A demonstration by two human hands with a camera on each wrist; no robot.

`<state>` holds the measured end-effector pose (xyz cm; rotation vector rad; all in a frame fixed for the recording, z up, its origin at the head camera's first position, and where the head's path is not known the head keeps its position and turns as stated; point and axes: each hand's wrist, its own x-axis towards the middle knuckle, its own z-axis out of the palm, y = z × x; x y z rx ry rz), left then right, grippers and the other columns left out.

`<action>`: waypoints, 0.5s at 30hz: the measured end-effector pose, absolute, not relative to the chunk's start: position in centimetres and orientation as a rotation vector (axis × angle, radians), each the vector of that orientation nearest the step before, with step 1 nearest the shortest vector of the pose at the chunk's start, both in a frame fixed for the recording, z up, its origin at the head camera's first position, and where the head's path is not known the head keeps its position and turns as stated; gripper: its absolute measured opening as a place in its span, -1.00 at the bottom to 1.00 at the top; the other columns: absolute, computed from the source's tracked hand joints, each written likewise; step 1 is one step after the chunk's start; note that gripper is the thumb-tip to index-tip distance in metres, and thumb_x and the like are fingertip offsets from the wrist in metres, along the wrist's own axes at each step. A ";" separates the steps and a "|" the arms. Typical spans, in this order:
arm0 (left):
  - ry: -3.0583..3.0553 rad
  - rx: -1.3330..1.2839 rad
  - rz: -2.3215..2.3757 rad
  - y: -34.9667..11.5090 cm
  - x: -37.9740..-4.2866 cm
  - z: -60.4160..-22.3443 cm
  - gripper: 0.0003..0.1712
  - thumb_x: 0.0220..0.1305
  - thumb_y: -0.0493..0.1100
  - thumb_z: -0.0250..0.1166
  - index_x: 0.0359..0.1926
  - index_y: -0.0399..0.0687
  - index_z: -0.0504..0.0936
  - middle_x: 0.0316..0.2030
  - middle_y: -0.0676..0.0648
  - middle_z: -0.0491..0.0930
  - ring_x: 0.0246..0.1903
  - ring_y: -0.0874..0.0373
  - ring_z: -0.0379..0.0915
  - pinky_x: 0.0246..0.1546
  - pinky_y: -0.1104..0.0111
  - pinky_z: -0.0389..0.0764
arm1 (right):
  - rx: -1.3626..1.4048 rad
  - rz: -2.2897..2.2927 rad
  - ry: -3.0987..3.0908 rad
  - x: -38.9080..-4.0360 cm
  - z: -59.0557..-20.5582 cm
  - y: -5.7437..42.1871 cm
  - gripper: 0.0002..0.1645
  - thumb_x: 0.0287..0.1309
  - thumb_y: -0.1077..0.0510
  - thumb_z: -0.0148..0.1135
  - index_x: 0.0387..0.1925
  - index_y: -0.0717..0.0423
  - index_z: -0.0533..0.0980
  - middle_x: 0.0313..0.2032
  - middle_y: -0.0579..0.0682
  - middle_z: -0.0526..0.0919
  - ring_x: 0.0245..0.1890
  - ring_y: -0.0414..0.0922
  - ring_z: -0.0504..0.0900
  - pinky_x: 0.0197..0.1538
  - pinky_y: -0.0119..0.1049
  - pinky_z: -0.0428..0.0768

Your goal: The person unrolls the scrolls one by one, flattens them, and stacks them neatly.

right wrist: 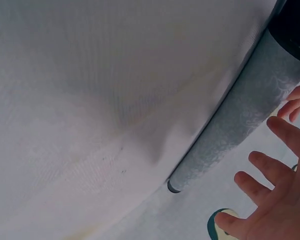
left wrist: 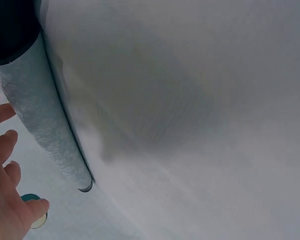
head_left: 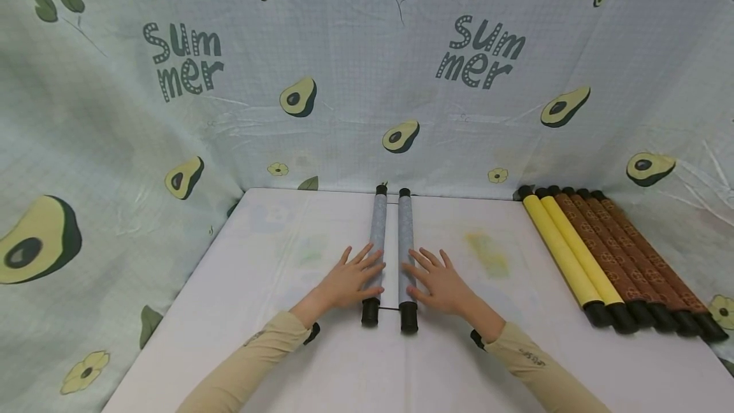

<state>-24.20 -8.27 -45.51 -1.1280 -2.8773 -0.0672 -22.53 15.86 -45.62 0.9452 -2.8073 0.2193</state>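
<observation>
Two pale blue-grey patterned rolls with black end caps lie side by side at mid-table, pointing away from me, with a narrow white strip showing between them; they look like the two ends of one scroll. My left hand (head_left: 346, 282) spreads its fingers over the near half of the left roll (head_left: 379, 215). Opposite it, my right hand (head_left: 440, 282) reaches its extended fingertips to the right roll (head_left: 405, 222). In the left wrist view the left roll (left wrist: 45, 115) runs beside spread fingers. The right wrist view shows the right roll (right wrist: 240, 105) likewise.
At the table's right side, several other rolls with black caps lie in a row: yellow rolls (head_left: 559, 247) and brown patterned rolls (head_left: 608, 250). A white table (head_left: 275, 362) lies beneath everything. Behind and beside it hangs a pale avocado-printed curtain (head_left: 350, 37).
</observation>
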 end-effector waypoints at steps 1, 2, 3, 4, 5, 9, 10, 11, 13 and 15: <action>-2.876 -1.133 -0.059 -8.2 -24.2 -45.6 -0.32 0.24 0.30 -0.16 0.28 0.09 0.23 0.36 0.01 0.01 0.38 0.05 -0.26 0.25 -0.10 -0.04 | 0.950 0.217 -2.809 -22.5 -45.6 15.8 -0.44 0.17 -0.14 -0.01 0.17 -0.06 0.34 0.28 0.08 0.23 0.29 0.11 0.15 0.22 0.25 0.03; -2.871 -1.141 -0.056 -8.2 -24.2 -45.7 -0.33 0.24 0.29 -0.15 0.27 0.09 0.24 0.36 0.01 0.03 0.38 0.04 -0.24 0.25 -0.11 -0.03 | 0.955 0.209 -2.810 -22.5 -45.7 15.8 -0.44 0.17 -0.14 -0.01 0.17 -0.06 0.34 0.28 0.07 0.23 0.29 0.11 0.15 0.22 0.25 0.03; -2.870 -1.145 -0.047 -8.1 -24.1 -45.8 -0.33 0.24 0.29 -0.16 0.27 0.09 0.25 0.36 0.01 0.03 0.38 0.04 -0.23 0.24 -0.11 -0.03 | 0.961 0.205 -2.812 -22.5 -45.8 15.8 -0.44 0.17 -0.14 -0.01 0.17 -0.06 0.34 0.28 0.07 0.23 0.29 0.10 0.15 0.22 0.25 0.03; -2.869 -1.148 -0.043 -8.1 -24.1 -45.8 -0.33 0.24 0.29 -0.15 0.27 0.09 0.25 0.36 0.01 0.03 0.38 0.04 -0.23 0.24 -0.12 -0.02 | 0.967 0.195 -2.812 -22.4 -45.8 15.8 -0.44 0.17 -0.15 -0.02 0.18 -0.05 0.33 0.28 0.07 0.23 0.29 0.10 0.15 0.21 0.25 0.03; -2.864 -1.153 -0.043 -8.1 -24.1 -45.9 -0.33 0.24 0.29 -0.14 0.26 0.08 0.26 0.35 0.01 0.04 0.38 0.04 -0.21 0.23 -0.13 -0.01 | 0.972 0.196 -2.812 -22.4 -45.9 15.8 -0.43 0.17 -0.15 -0.02 0.18 -0.05 0.33 0.28 0.06 0.23 0.30 0.10 0.15 0.21 0.25 0.03; -2.874 -1.151 -0.027 -7.9 -24.0 -46.1 -0.33 0.24 0.29 -0.15 0.27 0.09 0.24 0.35 0.01 0.04 0.38 0.05 -0.21 0.23 -0.13 -0.02 | 0.997 0.207 -2.800 -22.5 -46.1 15.7 -0.41 0.18 -0.14 -0.03 0.20 0.00 0.31 0.28 0.05 0.23 0.30 0.08 0.15 0.20 0.26 0.05; -2.876 -1.152 -0.024 -7.9 -24.0 -46.2 -0.33 0.24 0.29 -0.16 0.27 0.09 0.24 0.35 0.01 0.04 0.38 0.05 -0.21 0.23 -0.13 -0.02 | 1.005 0.213 -2.797 -22.5 -46.1 15.6 -0.40 0.18 -0.14 -0.03 0.20 0.02 0.31 0.28 0.05 0.24 0.30 0.08 0.15 0.20 0.26 0.06; -2.878 -1.153 -0.019 -7.9 -24.0 -46.2 -0.33 0.24 0.29 -0.16 0.28 0.09 0.23 0.35 0.01 0.04 0.38 0.05 -0.21 0.23 -0.13 -0.02 | 1.014 0.222 -2.793 -22.5 -46.2 15.5 -0.40 0.18 -0.13 -0.03 0.20 0.04 0.31 0.28 0.05 0.24 0.30 0.08 0.15 0.19 0.26 0.06; -2.879 -1.156 -0.014 -7.8 -24.0 -46.2 -0.33 0.25 0.29 -0.15 0.28 0.09 0.23 0.35 0.01 0.05 0.37 0.05 -0.19 0.23 -0.13 -0.02 | 1.023 0.233 -2.800 -22.5 -46.2 15.4 -0.39 0.18 -0.13 -0.03 0.20 0.07 0.30 0.28 0.04 0.23 0.30 0.07 0.15 0.19 0.26 0.06; -2.870 -1.159 -0.001 -7.8 -23.9 -46.1 -0.34 0.25 0.28 -0.14 0.27 0.10 0.24 0.35 0.01 0.06 0.37 0.05 -0.17 0.23 -0.13 0.00 | 1.027 0.230 -2.815 -22.5 -46.3 15.3 -0.38 0.19 -0.14 -0.05 0.20 0.09 0.29 0.29 0.01 0.21 0.31 0.04 0.14 0.20 0.25 0.07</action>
